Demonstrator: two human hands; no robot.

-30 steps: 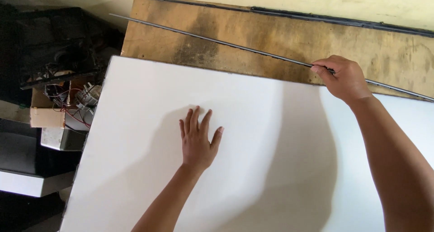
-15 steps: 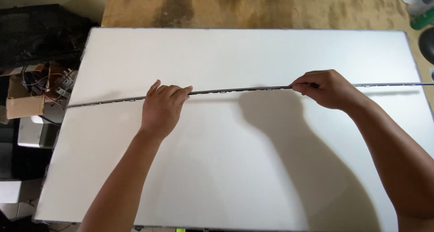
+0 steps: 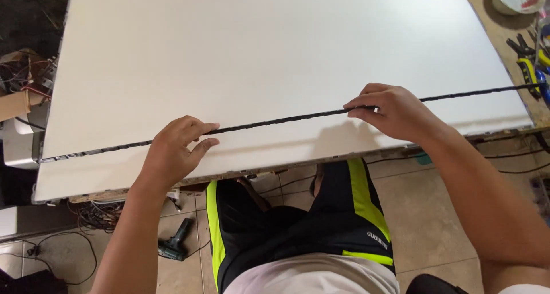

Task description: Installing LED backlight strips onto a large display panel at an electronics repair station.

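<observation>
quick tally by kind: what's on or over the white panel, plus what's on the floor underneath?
White panel: 1
Thin dark strip: 1
Hands on the strip: 2, left hand, right hand
Power drill on the floor: 1
Total: 5

Left hand [image 3: 175, 151] reaches toward twelve o'clock, palm down, fingers [image 3: 200, 129] curled together; right hand [image 3: 395, 112] points toward ten o'clock, fingertips pinched.

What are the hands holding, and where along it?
A thin dark strip over the white panel: left hand left of middle, right hand right of middle.
</observation>
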